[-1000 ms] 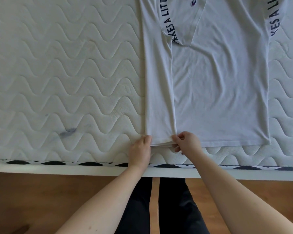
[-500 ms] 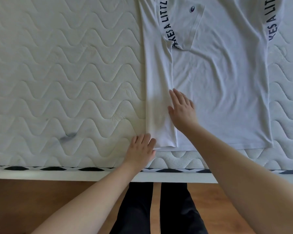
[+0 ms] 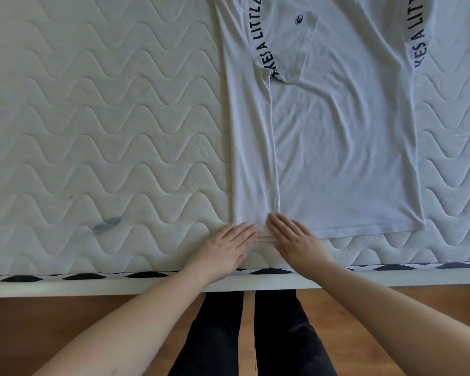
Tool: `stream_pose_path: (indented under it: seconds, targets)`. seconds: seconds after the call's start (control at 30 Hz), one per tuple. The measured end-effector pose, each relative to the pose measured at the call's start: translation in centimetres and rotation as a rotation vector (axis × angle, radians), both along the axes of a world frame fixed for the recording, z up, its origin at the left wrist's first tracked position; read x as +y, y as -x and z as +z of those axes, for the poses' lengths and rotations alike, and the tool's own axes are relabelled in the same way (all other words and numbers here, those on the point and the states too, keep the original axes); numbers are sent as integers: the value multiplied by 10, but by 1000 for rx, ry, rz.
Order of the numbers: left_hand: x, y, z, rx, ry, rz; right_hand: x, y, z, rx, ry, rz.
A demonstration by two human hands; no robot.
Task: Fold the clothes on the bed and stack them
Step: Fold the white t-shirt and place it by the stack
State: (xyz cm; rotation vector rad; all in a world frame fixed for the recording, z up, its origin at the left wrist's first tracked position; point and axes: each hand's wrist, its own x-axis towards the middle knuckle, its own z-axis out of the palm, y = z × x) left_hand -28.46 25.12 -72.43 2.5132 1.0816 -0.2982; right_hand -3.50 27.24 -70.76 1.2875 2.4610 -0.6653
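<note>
Both flat, uncurled hands, left hand (image 3: 229,244) and right hand (image 3: 296,240), press the white cotton T-shirt's (image 3: 345,147) hem on the wave-quilted white mattress (image 3: 92,118); brown wooden floor (image 3: 38,329) lies below them.

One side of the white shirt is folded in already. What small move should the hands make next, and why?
Probably move to the right side and fold it in. The left hand and right hand lie flat on the hem of the folded left strip, while the shirt's right side lies unfolded on the mattress.
</note>
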Motion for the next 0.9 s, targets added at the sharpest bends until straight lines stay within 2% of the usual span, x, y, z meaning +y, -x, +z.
stream_pose_path:
  seconds: [0.13,0.27,0.3,0.5,0.63,0.77,0.9]
  targets:
    - [34,-4,17,-94,26,-70,5,2,12,9,6,-7]
    - [79,-12,31,-45,225,-146,25,-2,22,143,15,-39]
    - [91,-16,34,-54,213,-128,33,-5,24,166,22,-73]
    - [157,-47,25,-179,113,48,100,-49,23,291,-34,-543]
    - [214,-99,27,-225,52,73,148,-109,31,333,-64,-801]
    - [275,-174,36,-220,60,118,179,-175,38,294,-98,-1112]
    - [330,-259,50,-256,72,183,191,-231,29,245,67,-1397]
